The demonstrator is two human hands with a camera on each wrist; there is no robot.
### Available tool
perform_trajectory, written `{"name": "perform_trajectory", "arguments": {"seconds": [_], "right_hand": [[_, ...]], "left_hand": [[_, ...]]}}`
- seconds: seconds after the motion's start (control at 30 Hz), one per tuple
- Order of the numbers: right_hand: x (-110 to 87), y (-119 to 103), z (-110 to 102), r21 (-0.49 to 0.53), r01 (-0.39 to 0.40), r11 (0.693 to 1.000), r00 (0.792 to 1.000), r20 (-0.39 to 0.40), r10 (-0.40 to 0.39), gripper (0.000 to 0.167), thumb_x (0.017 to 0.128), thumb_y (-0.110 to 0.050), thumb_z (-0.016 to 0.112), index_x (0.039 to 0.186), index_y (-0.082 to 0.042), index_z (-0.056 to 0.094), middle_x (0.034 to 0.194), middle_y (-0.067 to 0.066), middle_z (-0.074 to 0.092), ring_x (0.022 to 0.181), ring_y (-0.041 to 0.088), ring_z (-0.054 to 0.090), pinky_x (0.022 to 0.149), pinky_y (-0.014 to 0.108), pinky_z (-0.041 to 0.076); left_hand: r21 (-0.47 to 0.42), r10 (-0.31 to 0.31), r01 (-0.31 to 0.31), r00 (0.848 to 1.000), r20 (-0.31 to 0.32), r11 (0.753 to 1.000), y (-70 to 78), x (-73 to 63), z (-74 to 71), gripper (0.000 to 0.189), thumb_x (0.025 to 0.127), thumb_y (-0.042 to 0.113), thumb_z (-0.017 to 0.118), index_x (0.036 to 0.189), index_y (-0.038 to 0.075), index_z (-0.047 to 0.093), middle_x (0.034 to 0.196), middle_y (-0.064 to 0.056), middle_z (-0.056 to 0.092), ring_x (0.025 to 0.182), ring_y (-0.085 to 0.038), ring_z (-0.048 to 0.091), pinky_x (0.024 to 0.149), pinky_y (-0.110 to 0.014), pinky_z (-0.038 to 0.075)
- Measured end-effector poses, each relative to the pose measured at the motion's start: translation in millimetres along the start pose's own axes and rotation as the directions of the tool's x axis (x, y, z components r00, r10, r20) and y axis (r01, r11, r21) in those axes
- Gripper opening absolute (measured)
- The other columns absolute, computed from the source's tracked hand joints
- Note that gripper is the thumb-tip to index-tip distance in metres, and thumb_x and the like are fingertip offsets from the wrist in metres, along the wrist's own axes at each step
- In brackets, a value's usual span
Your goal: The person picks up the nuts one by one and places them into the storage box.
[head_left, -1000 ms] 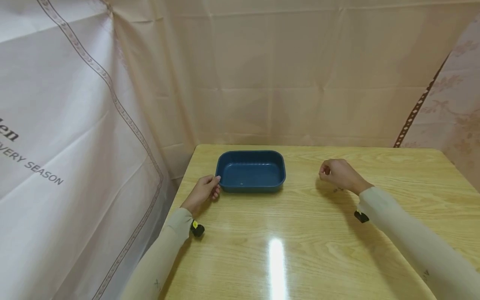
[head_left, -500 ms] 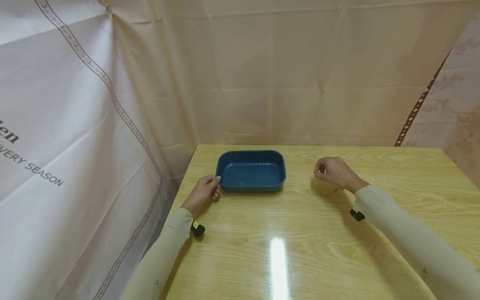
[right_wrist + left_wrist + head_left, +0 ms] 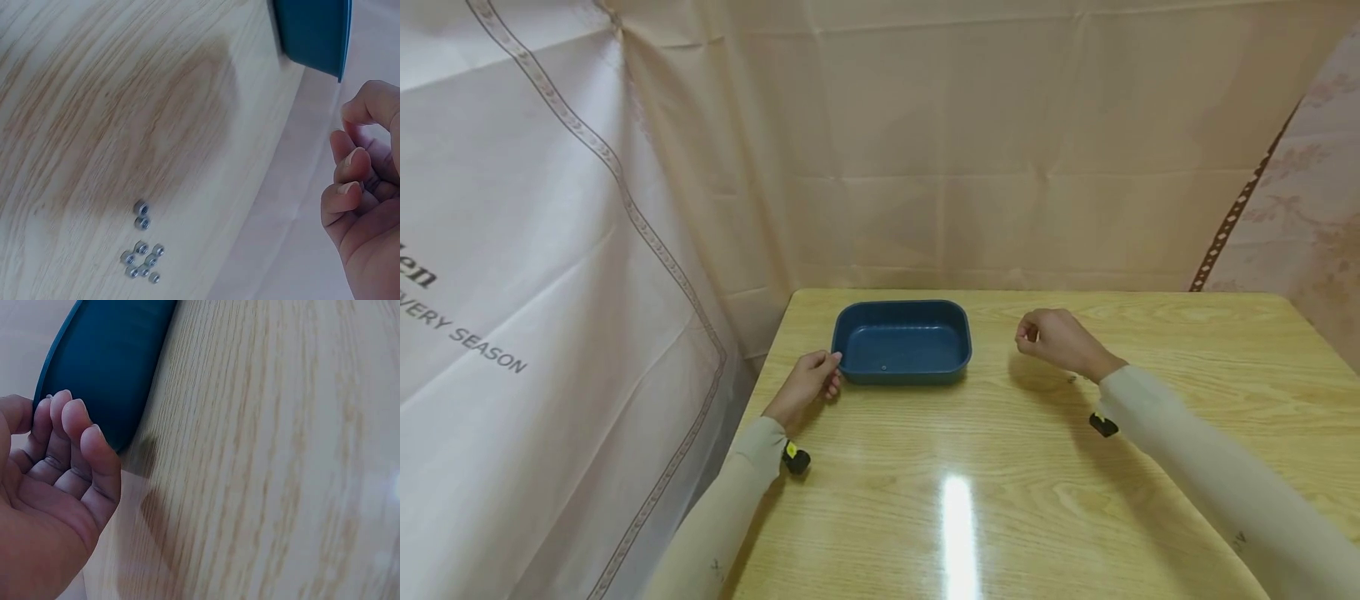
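A dark blue rectangular basin (image 3: 902,379) stands at the back of the wooden table. My left hand (image 3: 808,383) pinches its left front rim between thumb and index finger, as the left wrist view also shows, with the other fingers curled beside the wall (image 3: 112,356). One small ring-shaped piece (image 3: 883,367) lies on the basin floor. Right of the basin, my right hand (image 3: 1060,340) hovers over the table, thumb and index finger brought together. I cannot tell whether something small is between those fingertips. Several metal nuts (image 3: 142,248) lie loose on the table below that hand.
The wooden table (image 3: 880,450) has its back edge just behind the basin. Beige cloth (image 3: 925,150) hangs behind it, and a pale printed cloth (image 3: 550,292) hangs on the left. A black wrist camera (image 3: 1103,425) sticks out under the right sleeve.
My right hand has moved left toward the basin, away from the nuts, its fingers kept together. The left hand and the basin have stayed in place.
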State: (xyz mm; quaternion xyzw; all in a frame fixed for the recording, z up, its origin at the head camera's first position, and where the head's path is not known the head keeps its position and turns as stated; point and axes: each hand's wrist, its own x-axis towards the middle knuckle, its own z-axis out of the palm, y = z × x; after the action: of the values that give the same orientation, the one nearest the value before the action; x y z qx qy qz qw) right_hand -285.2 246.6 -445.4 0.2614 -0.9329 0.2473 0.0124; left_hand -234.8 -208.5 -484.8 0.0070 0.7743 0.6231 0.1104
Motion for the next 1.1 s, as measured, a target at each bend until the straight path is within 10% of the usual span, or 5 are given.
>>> {"name": "perform_trajectory", "arguments": {"seconds": [1.1], "right_hand": [[35.9,-44.2,13.4,0.018,0.111,0.994,0.994,-0.017,-0.111,0.004,0.092,-0.009,0.068,0.09,-0.008,0.07,0.08,0.0,0.065,0.071,0.016,0.057,0.068,0.035,0.049]], "left_hand": [[-0.026,-0.008,0.008,1.0,0.006,1.0,-1.9,1.6,-1.0,0.044,0.109,0.038,0.052,0.106,-0.006,0.056,0.086,-0.012,0.059,0.069,-0.018,0.054,0.062,-0.028,0.049]]}}
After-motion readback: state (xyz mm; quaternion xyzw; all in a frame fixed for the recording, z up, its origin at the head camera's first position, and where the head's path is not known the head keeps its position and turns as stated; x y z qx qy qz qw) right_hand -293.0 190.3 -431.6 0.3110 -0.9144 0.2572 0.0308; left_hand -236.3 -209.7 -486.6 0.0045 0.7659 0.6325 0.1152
